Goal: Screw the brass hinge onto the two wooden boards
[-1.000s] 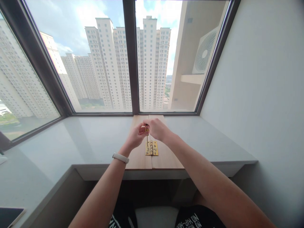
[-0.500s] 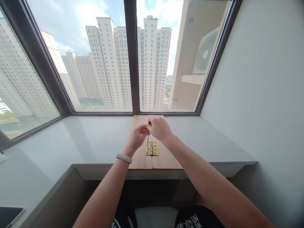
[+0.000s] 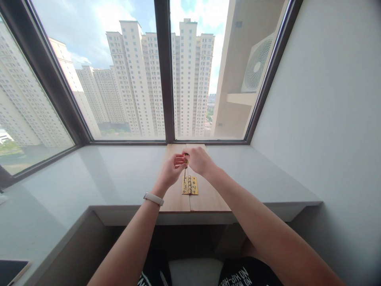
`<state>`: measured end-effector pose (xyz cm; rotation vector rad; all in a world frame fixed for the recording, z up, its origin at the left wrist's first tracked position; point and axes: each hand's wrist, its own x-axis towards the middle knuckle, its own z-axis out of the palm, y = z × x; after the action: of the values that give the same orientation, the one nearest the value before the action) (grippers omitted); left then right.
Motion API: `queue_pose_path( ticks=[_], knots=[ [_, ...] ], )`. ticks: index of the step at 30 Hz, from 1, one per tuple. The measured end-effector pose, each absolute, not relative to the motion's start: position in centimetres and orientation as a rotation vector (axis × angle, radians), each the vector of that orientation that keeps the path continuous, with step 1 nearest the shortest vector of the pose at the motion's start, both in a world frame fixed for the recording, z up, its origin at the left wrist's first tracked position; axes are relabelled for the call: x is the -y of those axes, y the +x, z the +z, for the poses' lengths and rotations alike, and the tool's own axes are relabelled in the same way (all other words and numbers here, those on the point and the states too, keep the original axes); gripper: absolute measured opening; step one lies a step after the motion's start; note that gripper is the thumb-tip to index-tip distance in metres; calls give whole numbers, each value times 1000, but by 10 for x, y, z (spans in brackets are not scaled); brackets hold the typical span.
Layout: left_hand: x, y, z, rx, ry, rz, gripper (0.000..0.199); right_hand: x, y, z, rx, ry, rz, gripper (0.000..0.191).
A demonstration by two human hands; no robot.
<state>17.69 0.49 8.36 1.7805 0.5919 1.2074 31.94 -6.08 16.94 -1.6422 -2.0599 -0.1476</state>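
A screwdriver [image 3: 185,161] with a black and yellow handle stands nearly upright. Its thin shaft comes down on the upper part of the left leaf of a brass hinge [image 3: 194,186]. At the top of the handle my right hand [image 3: 200,159] is closed around it, its fingertips partly hidden. My left hand [image 3: 173,169] pinches the lower handle from the left, thumb in front. The hinge lies flat across the seam of two light wooden boards [image 3: 174,202]. Several small screws show on both leaves; how deep they sit is too small to tell.
Beneath the boards is a white windowsill counter [image 3: 125,178], its front edge close to my forearms. Dark-framed windows [image 3: 168,79] rise behind it, and a white wall [image 3: 321,103] stands on the right. A dark-screened device [image 3: 13,270] lies at the lower left.
My right hand has turned slightly at the top of the screwdriver. My left fingers have shifted a little, showing more of the handle. The hinge and boards stay put.
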Motion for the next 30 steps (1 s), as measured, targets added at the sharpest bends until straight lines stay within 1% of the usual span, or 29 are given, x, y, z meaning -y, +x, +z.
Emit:
queue_pose_path(
  ticks=[5, 10, 12, 14, 15, 19, 21, 24, 27, 30],
  knots=[
    [-7, 179, 79, -430, 1678, 1140, 38, 62, 323, 170, 2118, -1500, -26, 22],
    [-7, 179, 79, -493, 1635, 1181, 38, 65, 320, 171, 2084, -1477, 20, 31],
    [-4, 181, 79, -524, 1664, 1199, 30, 67, 315, 170, 2028, -1514, -33, 31],
    [0, 184, 79, -571, 1730, 1218, 19, 70, 307, 170, 1962, -1615, -139, 25],
    [2, 186, 79, -597, 1764, 1236, 17, 71, 304, 170, 1923, -1682, -213, 22],
    [9, 192, 80, -596, 1795, 1307, 24, 76, 295, 172, 1829, -1837, -473, 17],
    [11, 192, 80, -598, 1772, 1331, 23, 77, 295, 173, 1824, -1905, -488, 20],
    [12, 193, 80, -681, 1756, 1378, 16, 77, 293, 172, 1828, -1991, -460, 27],
    [11, 193, 80, -756, 1776, 1421, 10, 77, 290, 170, 1848, -1989, -476, 31],
    [9, 192, 81, -784, 1815, 1426, 9, 76, 288, 171, 1882, -1961, -475, 31]
  ],
)
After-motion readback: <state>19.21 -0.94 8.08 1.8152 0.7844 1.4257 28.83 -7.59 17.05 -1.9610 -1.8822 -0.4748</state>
